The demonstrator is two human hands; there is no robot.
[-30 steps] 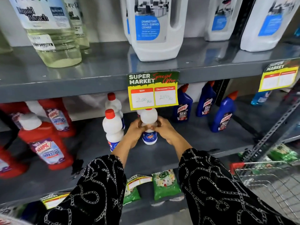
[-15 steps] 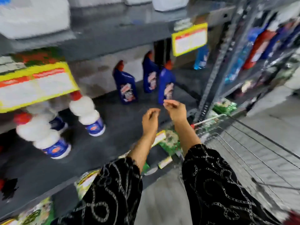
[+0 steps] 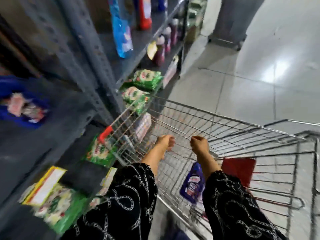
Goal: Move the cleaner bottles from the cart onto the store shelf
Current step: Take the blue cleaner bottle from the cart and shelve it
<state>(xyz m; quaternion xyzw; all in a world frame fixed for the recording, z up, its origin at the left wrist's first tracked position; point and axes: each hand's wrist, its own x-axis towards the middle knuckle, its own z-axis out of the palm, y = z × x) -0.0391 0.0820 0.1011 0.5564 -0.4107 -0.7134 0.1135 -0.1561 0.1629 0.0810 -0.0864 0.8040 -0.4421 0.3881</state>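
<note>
The wire cart [image 3: 225, 116] stands on the right, beside the grey store shelf [image 3: 57, 129]. A blue cleaner bottle [image 3: 192, 184] with a printed label lies in the cart, partly behind my right forearm. Both hands hang over the cart basket and hold nothing. My left hand [image 3: 165, 142] has loosely curled fingers pointing down. My right hand [image 3: 200, 142] is curled into a loose fist. Another blue cleaner bottle [image 3: 20, 104] stands blurred on the shelf at the far left.
Green packets [image 3: 138, 90] lie on the lower shelf next to the cart's red-capped corner [image 3: 105, 134]. A red flap [image 3: 240, 168] sits inside the cart. More bottles [image 3: 162, 47] line the shelves further down. Tiled floor [image 3: 259, 80] stretches to the right.
My hands let go of the white bottle on the shelf and swung right, over the cart. The view turned from the shelf to the cart.
</note>
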